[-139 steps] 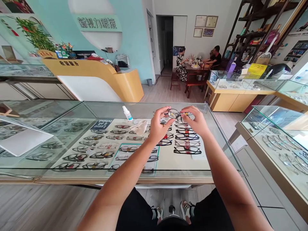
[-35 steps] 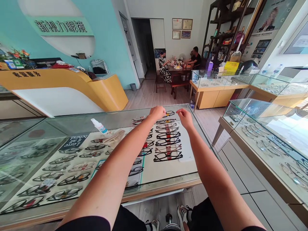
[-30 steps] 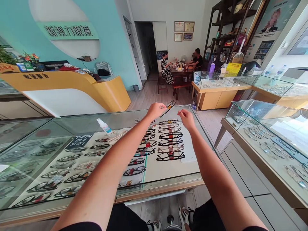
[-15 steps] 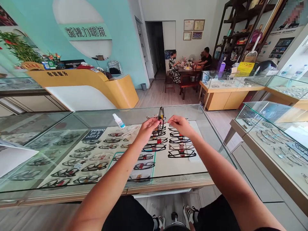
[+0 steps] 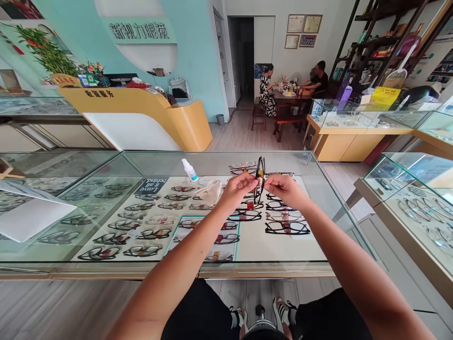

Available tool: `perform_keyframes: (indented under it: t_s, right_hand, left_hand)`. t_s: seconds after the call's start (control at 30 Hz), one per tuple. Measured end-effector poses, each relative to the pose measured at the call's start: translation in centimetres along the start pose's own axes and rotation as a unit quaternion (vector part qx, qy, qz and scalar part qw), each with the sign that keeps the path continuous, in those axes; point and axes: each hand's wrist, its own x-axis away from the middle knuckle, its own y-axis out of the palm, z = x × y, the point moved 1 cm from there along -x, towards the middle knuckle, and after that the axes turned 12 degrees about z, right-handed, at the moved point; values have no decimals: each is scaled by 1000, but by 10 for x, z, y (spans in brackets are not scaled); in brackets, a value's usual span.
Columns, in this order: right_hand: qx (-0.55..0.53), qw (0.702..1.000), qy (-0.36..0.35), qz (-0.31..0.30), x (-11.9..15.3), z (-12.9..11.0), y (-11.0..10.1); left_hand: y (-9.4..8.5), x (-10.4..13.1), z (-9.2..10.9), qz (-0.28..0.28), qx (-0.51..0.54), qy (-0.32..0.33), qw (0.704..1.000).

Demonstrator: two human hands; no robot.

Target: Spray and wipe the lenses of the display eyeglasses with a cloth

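Above the glass counter, a pair of dark-rimmed eyeglasses (image 5: 260,189) stands turned edge-on, with a yellow patch showing near its middle. My left hand (image 5: 241,188) pinches it from the left side. On the other side, the closed fingertips of my right hand (image 5: 286,189) meet its rim or temple; the exact contact is small in view. Beneath both hands lie two columns of eyeglasses, among them a black pair (image 5: 287,228) with a red tag. A white spray bottle (image 5: 190,171) and a crumpled pale cloth (image 5: 211,191) are left of my hands.
The glass display counter (image 5: 269,267) holds several more rows of glasses on its left. A white folded board (image 5: 35,215) stands at the far left. Another glass case (image 5: 421,189) is on the right. Two people sit at a dark table (image 5: 288,94) at the back.
My right hand has come in to the eyeglasses, where a gap was before. The view has shifted, so the counter and hands appear farther right, and the cloth shows more fully.
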Motion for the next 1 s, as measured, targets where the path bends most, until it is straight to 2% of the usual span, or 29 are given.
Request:
perform_keyframes:
  t_s: [0.27,0.37,0.57,0.7,0.83,0.9,1.0]
  right_hand:
    - [30,999,5,12,5,-6,3]
    - [59,997,8,38,7,-7,6]
    - [111,984,13,141,6,-2,2]
    - [167,956,3,240,5,0,-12]
    - [172,933,-28,315,6,-4,-22]
    - [176,922,-57,340,7,-8,-23]
    - [192,913,-105,345,7,-11,-22]
  left_hand:
    - [1,0,4,-30,-12,21,999]
    - [0,0,2,-33,-20,26,999]
    - [-5,-4,-1,2,-46,41,998]
    - [-12,-11,-2,15,-43,35,998]
    - [-16,-15,-5,17,-40,11,999]
    - [-16,-15,-5,15,-48,8,999]
    - [-14,-14,-3,11,-47,9,999]
